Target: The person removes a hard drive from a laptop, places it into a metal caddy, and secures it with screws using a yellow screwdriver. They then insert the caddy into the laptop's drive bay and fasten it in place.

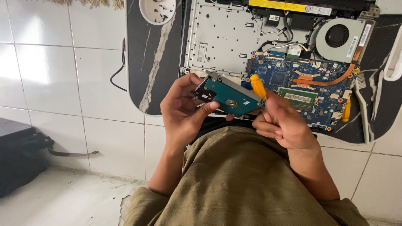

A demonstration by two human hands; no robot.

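Observation:
My left hand (182, 109) grips a laptop hard drive (228, 97) with a teal circuit board and a grey metal bracket along its top edge, held above my lap. My right hand (284, 123) is closed around a yellow-handled screwdriver (258, 86), whose tip end meets the drive's right edge. Behind the drive lies an opened laptop (234, 37) with its grey inner frame, blue motherboard (301, 83), round fan (338, 37) and copper heat pipe exposed.
The laptop rests on a dark marbled lap table (153, 62) over white floor tiles. A white bowl (158, 9) with small dark screws sits at its far left corner. A second yellow screwdriver (346, 110) lies on the laptop's right. A black bag (19, 155) lies at left.

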